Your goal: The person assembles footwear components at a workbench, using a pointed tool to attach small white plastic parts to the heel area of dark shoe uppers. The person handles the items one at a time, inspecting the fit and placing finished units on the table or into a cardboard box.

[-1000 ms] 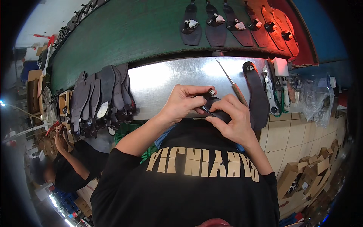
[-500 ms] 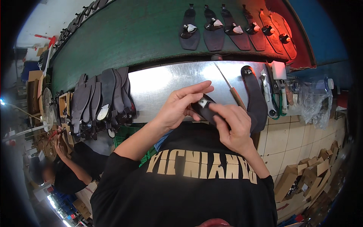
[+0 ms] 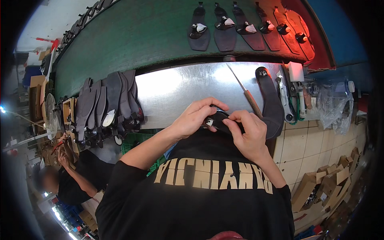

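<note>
Over the near edge of a metal worktop (image 3: 168, 88), both my hands grip a small black shoe part (image 3: 219, 118) with a white patch. My left hand (image 3: 191, 121) is closed on its left end, thumb on top. The fingertips of my right hand (image 3: 251, 134) pinch its right side. My fingers cover much of the part, so its full shape is hidden. Beyond my right hand lies an awl (image 3: 253, 103) with a wooden handle, its metal tip pointing away. A dark insole (image 3: 271, 98) rests beside the awl, reaching over the near edge.
Several dark insoles (image 3: 114, 96) are piled at the worktop's left. On the green belt (image 3: 132, 38) behind, several insoles with black straps (image 3: 199, 34) lie under reddish light at the right. Cutters and tools (image 3: 286, 98) stand at the right end. A co-worker (image 3: 80, 176) is at the left.
My hands have turned the shoe part, and its white patch now sits lower and further left. My right hand has gone from a blurred motion over it to a pinch.
</note>
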Action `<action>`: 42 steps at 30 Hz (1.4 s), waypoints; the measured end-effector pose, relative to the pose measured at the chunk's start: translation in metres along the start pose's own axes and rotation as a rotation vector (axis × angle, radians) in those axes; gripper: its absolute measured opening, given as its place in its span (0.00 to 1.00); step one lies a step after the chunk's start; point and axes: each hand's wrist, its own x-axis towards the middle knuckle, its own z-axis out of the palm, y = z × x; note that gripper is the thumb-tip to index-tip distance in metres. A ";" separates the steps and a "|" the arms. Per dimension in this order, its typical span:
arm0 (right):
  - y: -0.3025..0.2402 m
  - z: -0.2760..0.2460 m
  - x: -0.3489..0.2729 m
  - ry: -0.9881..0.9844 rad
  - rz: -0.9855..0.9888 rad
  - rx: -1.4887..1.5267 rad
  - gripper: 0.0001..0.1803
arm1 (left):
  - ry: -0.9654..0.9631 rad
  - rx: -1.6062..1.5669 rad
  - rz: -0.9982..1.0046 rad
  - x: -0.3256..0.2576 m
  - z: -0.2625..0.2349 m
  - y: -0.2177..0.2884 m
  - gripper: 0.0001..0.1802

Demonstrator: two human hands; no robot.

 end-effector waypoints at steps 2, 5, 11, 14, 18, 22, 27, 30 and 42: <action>0.000 0.000 0.000 -0.001 0.009 -0.003 0.08 | -0.001 0.030 0.014 -0.001 0.002 0.000 0.15; 0.002 0.000 -0.001 -0.016 0.036 0.015 0.08 | 0.005 0.077 0.023 -0.001 0.003 0.000 0.13; 0.003 0.005 -0.003 -0.067 0.237 0.198 0.07 | 0.041 0.177 0.015 -0.002 0.000 -0.001 0.11; 0.004 0.001 0.003 -0.194 0.380 0.335 0.07 | 0.058 0.147 0.014 -0.005 0.000 0.001 0.10; -0.005 -0.014 0.029 -0.460 0.518 0.377 0.05 | 0.058 0.067 0.025 -0.013 -0.007 0.013 0.09; -0.007 -0.024 0.047 0.243 -0.132 -0.073 0.07 | 0.218 -0.207 0.275 -0.032 -0.042 0.022 0.11; 0.039 0.000 0.037 0.255 -0.051 -0.329 0.19 | 0.372 -0.574 0.305 -0.035 -0.076 0.002 0.19; 0.064 0.035 0.018 0.017 0.129 -0.511 0.21 | 0.352 -0.826 0.181 -0.019 -0.080 -0.026 0.22; -0.002 0.040 0.008 -0.337 0.521 0.675 0.29 | 0.299 -1.284 -0.069 0.016 -0.049 -0.039 0.16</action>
